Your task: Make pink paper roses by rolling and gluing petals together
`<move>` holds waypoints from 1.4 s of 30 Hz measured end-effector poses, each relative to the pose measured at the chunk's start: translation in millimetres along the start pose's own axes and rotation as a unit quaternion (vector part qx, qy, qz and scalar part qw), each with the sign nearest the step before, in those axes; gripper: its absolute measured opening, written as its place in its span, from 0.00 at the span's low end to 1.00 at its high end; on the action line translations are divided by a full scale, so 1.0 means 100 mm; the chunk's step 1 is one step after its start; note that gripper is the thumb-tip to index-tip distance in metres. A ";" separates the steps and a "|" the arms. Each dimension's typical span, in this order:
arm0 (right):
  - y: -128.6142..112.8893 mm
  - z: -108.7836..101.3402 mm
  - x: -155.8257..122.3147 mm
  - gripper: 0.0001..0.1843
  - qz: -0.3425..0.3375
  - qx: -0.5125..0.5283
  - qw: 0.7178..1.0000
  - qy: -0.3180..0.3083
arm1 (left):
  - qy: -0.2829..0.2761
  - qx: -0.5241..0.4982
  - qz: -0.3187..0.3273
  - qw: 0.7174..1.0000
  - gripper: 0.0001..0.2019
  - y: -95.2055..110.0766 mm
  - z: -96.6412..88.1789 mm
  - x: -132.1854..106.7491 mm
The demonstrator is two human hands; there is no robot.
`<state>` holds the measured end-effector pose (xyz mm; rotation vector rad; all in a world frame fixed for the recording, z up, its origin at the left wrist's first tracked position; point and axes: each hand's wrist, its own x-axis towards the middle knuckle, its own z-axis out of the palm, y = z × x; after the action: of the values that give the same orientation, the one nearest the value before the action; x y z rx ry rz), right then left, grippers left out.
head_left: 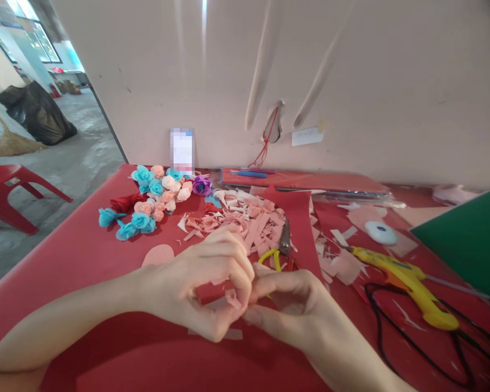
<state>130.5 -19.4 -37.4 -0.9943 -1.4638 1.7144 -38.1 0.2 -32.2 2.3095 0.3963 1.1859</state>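
Paper, pink and curled into a small piece, sits in the lower middle of the frame, pinched between the thumb and bent forefinger of your left hand. Your right hand meets it from the right, thumb and forefinger brought together against the left fingertips; you cover that spot, so I cannot tell whether the right grasps the piece as well. Under your hands a pale strip lies on the red tabletop, and a pink disc shows partly behind your left wrist.

Just beyond your fingers, at the centre of the frame, you have a heap of pink scraps, with scissors at its right edge, their yellow handle partly hidden by your right hand. Left of the heap is a cluster of flowers in blue, pink and red, with a purple flower at its right end.

At the right of the frame, a yellow glue gun lies near a looping black cord. Behind it you see a white rounded object, and a green sheet reaches the right edge. A blue pen lies behind the scraps, near the upright panel.
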 end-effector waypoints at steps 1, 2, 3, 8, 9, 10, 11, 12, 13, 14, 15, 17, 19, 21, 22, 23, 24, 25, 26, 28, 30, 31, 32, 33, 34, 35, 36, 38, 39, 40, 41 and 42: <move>0.00 0.00 -0.01 0.04 -0.007 -0.008 1.000 0.006 | 0.002 0.001 -0.002 1.000 0.10 0.00 0.00 0.00; 0.00 0.00 -0.01 0.04 -0.021 -0.025 0.999 0.014 | 0.003 0.003 -0.005 1.000 0.10 0.01 0.01 0.01; 0.00 0.01 -0.02 0.04 -0.040 -0.048 0.998 0.022 | 0.005 0.007 -0.010 1.000 0.11 0.02 0.01 0.01; 0.00 0.03 -0.03 0.07 -0.227 -0.175 0.953 0.099 | 0.022 0.017 -0.045 0.999 0.11 0.06 0.04 -0.01; 0.00 0.03 -0.03 0.09 -0.270 -0.199 0.935 0.117 | 0.028 0.021 -0.056 0.998 0.10 0.06 0.05 -0.02; 0.00 0.04 -0.04 0.10 -0.308 -0.224 0.915 0.131 | 0.035 0.027 -0.067 0.997 0.10 0.06 0.06 -0.02; 0.00 0.05 -0.04 0.12 -0.335 -0.250 0.897 0.142 | 0.043 0.034 -0.076 0.996 0.09 0.07 0.06 -0.03; 0.00 0.05 -0.05 0.13 -0.355 -0.275 0.881 0.151 | 0.051 0.040 -0.082 0.994 0.09 0.07 0.07 -0.03; 0.00 0.06 -0.06 0.14 -0.366 -0.297 0.867 0.158 | 0.060 0.045 -0.087 0.993 0.08 0.07 0.07 -0.04; 0.00 0.06 -0.06 0.15 -0.373 -0.315 0.857 0.161 | 0.065 0.047 -0.091 0.993 0.08 0.06 0.07 -0.04; 0.00 0.06 -0.07 0.14 -0.379 -0.329 0.849 0.166 | 0.068 0.048 -0.094 0.992 0.08 0.06 0.08 -0.04; -0.01 0.06 -0.07 0.13 -0.394 -0.340 0.836 0.174 | 0.070 0.049 -0.093 0.992 0.08 0.06 0.08 -0.03; -0.03 0.06 -0.07 0.12 -0.406 -0.347 0.827 0.176 | 0.072 0.045 -0.089 0.992 0.08 0.06 0.08 -0.03; -0.04 0.06 -0.05 0.11 -0.410 -0.351 0.824 0.171 | 0.077 0.034 -0.084 0.993 0.08 0.06 0.08 -0.02; -0.04 0.06 -0.04 0.11 -0.409 -0.348 0.827 0.166 | 0.078 0.025 -0.083 0.993 0.08 0.06 0.08 -0.01; -0.04 0.06 -0.03 0.10 -0.408 -0.339 0.832 0.162 | 0.075 0.015 -0.083 0.994 0.08 0.07 0.07 -0.01; -0.05 0.05 -0.03 0.09 -0.405 -0.326 0.840 0.157 | 0.068 0.008 -0.085 0.994 0.08 0.07 0.07 -0.01; -0.04 0.05 -0.02 0.09 -0.399 -0.310 0.850 0.149 | 0.057 0.004 -0.086 0.995 0.08 0.07 0.06 0.00; -0.04 0.05 -0.01 0.08 -0.389 -0.292 0.863 0.141 | 0.046 0.002 -0.088 0.995 0.08 0.07 0.05 0.00; -0.04 0.03 0.00 0.08 -0.352 -0.255 0.893 0.117 | 0.025 0.002 -0.088 0.996 0.09 0.07 0.03 0.00; -0.05 0.02 0.01 0.07 -0.294 -0.216 0.927 0.087 | 0.013 0.001 -0.090 0.996 0.10 0.07 0.00 0.00; -0.05 0.02 0.02 0.06 -0.260 -0.195 0.943 0.072 | 0.007 0.000 -0.092 0.996 0.10 0.07 -0.01 0.00; -0.06 0.02 0.03 0.05 -0.224 -0.172 0.958 0.055 | 0.000 0.000 -0.094 0.996 0.10 0.07 -0.02 0.00; -0.06 0.01 0.03 0.04 -0.188 -0.149 0.970 0.040 | -0.006 0.000 -0.092 0.996 0.10 0.07 -0.02 0.00; -0.07 0.01 0.04 0.04 -0.154 -0.125 0.980 0.025 | -0.011 0.001 -0.089 0.996 0.10 0.07 -0.03 0.01; -0.07 0.01 0.05 0.03 -0.124 -0.102 0.987 0.013 | -0.016 0.000 -0.086 0.996 0.10 0.07 -0.04 0.01; -0.07 0.00 0.05 0.02 -0.100 -0.081 0.992 0.001 | -0.021 -0.002 -0.082 0.996 0.11 0.07 -0.05 0.02; -0.05 -0.01 0.06 0.02 -0.063 -0.039 0.997 -0.015 | -0.029 -0.008 -0.079 0.996 0.11 0.07 -0.06 0.03; -0.04 -0.01 0.06 0.01 -0.053 -0.015 0.998 -0.018 | -0.033 -0.010 -0.079 0.996 0.11 0.07 -0.07 0.03; -0.02 -0.02 0.06 0.02 -0.044 0.013 0.999 -0.017 | -0.034 -0.007 -0.081 0.996 0.11 0.06 -0.07 0.03; -0.01 -0.02 0.06 0.02 -0.037 0.044 0.998 -0.010 | -0.030 0.002 -0.082 0.996 0.10 0.05 -0.07 0.03; 0.01 -0.02 0.06 0.02 -0.032 0.075 0.997 0.000 | -0.017 0.019 -0.081 0.996 0.10 0.04 -0.08 0.02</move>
<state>129.5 -13.0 -39.7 -0.8576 -1.3309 1.7500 -42.9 0.4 -24.8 2.2787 0.5872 1.0670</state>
